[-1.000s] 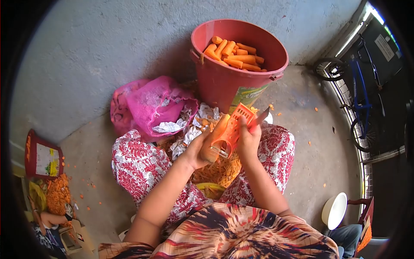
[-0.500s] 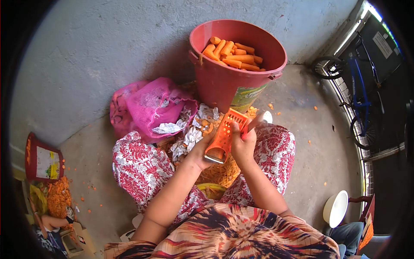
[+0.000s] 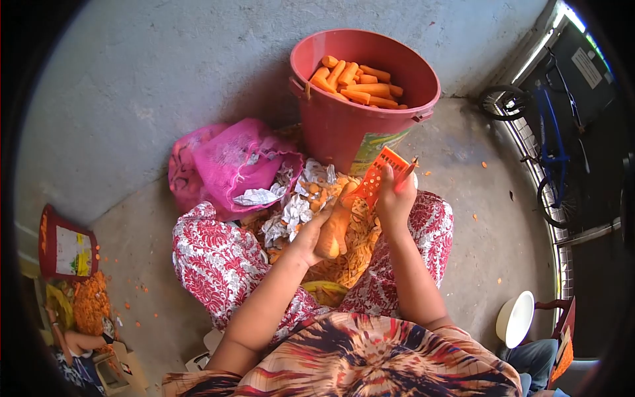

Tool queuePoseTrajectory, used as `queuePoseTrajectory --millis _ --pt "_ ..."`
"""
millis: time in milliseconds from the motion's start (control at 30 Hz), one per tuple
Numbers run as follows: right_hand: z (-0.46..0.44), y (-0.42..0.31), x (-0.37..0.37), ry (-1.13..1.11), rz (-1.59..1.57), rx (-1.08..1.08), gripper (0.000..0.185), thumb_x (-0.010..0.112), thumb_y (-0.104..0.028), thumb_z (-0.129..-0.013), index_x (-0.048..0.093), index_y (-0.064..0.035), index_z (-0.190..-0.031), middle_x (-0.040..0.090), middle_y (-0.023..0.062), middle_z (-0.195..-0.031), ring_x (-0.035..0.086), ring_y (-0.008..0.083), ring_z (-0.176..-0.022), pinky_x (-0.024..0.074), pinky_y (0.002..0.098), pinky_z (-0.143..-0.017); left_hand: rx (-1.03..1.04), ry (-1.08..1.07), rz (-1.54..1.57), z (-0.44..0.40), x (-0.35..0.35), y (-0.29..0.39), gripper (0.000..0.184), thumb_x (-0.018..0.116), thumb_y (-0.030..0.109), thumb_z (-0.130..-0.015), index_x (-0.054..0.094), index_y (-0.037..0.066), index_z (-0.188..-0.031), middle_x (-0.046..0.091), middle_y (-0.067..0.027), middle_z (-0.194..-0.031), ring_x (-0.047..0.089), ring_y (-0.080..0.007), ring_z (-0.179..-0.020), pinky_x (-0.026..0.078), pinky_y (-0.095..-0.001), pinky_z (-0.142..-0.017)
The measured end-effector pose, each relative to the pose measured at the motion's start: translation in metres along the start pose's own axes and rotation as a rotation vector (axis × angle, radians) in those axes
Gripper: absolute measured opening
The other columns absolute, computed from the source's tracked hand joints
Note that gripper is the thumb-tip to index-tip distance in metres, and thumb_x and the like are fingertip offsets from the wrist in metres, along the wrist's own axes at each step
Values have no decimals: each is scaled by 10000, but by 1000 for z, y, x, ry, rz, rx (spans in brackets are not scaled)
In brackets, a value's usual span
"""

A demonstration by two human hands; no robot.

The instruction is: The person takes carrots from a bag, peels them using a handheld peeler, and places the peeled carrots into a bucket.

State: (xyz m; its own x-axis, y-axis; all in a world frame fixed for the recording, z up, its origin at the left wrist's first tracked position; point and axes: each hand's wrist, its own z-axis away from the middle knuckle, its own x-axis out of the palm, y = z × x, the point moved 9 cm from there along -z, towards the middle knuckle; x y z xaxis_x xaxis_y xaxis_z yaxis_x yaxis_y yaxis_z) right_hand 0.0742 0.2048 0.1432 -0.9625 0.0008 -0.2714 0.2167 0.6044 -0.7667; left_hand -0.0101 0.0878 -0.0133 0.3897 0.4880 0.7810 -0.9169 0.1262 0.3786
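Bucket (image 3: 331,129) label (image 3: 377,149): green, unreadable
Floor (image 3: 473,258): grey, beneath bucket
Wall (image 3: 198,66): behind bucket
Left hand (image 3: 309,241): clasps carrot (image 3: 335,229)
Right hand (image 3: 398,204): clasps orange grater (image 3: 390,159)

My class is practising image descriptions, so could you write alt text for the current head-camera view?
A person's left hand holds a carrot over a heap of peelings, and the right hand holds an orange perforated peeler close to it. Beyond the hands stands a large red bucket with peeled carrots inside, a pink mesh sack to its left.
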Motion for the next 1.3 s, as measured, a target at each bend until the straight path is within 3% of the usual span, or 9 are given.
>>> queuePoseTrajectory --millis 167,300,467,600,667,733,833,1000,1300 --pt "-26 22 -29 134 -160 158 143 494 -143 -841 478 -2 -855 531 70 -629 495 155 -528 398 265 -492 -57 -137 -32 11 8 3 378 492 330 -818 476 34 -1052 572 -141 -815 581 -261 -691 484 -352 -611" --pt "-15 30 -20 -7 -134 210 189 502 -180 -842 490 0 -900 531 54 -656 492 101 -559 403 258 -507 -84 -149 83 4 4 -2 353 488 312 -819 481 47 -1052 571 -92 -876 563 -249 -718 479 -334 -603" --pt "20 17 16 -170 -213 219 154 523 -134 -821 469 4 -862 522 85 -640 499 130 -542 398 265 -490 -111 -207 76 5 5 -6 358 476 302 -827 464 54 -1086 556 -81 -897 546 -238 -729 469 -329 -586" --pt "16 26 10 -70 -33 25 127 533 -105 -805 461 -3 -824 504 123 -620 516 161 -530 409 289 -488 -167 -255 -22 13 11 -12 385 472 309 -830 440 47 -1111 543 -105 -885 545 -236 -739 466 -330 -581" --pt "-6 39 -6 18 -25 180 145 516 -136 -819 473 1 -795 504 112 -594 513 157 -526 408 288 -478 -244 -253 -23 12 3 -20 391 470 313 -833 432 42 -1113 537 -119 -887 544 -235 -742 467 -334 -584" --pt "-28 66 -24 146 119 98 159 503 -157 -830 481 1 -824 538 96 -631 516 144 -549 409 275 -489 -277 -275 -53 16 2 -23 396 470 317 -834 427 43 -1116 531 -129 -890 542 -233 -742 469 -337 -587" --pt "-32 84 -42 209 -81 256 166 498 -166 -837 496 -3 -866 554 78 -655 520 127 -581 417 265 -524 -240 -254 -110 18 2 -17 398 476 324 -833 427 47 -1114 527 -128 -890 539 -229 -733 474 -341 -595" --pt "8 41 6 -117 -296 359 164 490 -131 -846 479 -22 -968 549 23 -758 497 87 -639 420 232 -575 -110 -29 -67 10 -7 -8 391 494 334 -825 448 42 -1082 534 -89 -883 548 -221 -692 484 -336 -631" --pt "62 17 50 -413 -368 417 103 469 -122 -856 508 -39 -903 487 -32 -620 438 34 -501 356 193 -437 -68 -219 199 8 18 -1 318 339 263 -890 478 49 -1079 576 -93 -960 583 -189 -827 492 -318 -691"
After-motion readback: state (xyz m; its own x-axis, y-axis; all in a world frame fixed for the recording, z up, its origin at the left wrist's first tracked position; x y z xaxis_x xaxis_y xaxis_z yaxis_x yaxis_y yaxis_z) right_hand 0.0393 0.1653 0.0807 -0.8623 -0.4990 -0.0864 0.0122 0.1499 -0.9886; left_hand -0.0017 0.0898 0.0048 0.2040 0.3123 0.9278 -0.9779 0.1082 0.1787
